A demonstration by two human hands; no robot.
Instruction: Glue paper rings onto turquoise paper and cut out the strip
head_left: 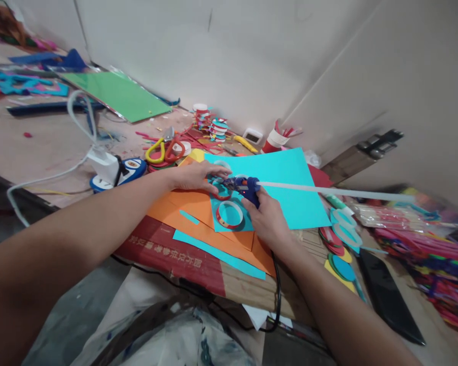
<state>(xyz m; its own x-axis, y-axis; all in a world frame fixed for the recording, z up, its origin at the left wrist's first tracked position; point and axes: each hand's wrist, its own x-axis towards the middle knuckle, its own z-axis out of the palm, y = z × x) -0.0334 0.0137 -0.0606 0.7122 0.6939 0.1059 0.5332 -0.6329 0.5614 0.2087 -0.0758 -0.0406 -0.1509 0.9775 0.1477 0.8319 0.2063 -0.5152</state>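
My right hand (270, 219) is closed around the handle of a blue glue gun (249, 189), whose nozzle points left. A long white glue stick (328, 190) sticks out of its back end to the right. Beside the nozzle my left hand (194, 175) curves its thumb and fingers around something small that I cannot make out. Under the hands lies a bright blue sheet (286, 175), on top of orange paper (168, 208). A red-and-white ring (229, 215) rests on the blue sheet below the gun; another red ring (223, 191) is partly hidden by the nozzle.
Scissors with yellow and orange handles (164, 151), a blue power socket (134, 166) and small striped paper rolls (218, 130) stand behind. A black phone (391, 297) and colourful craft sticks (435, 269) lie at right. The gun's black cable (278, 290) hangs over the front edge.
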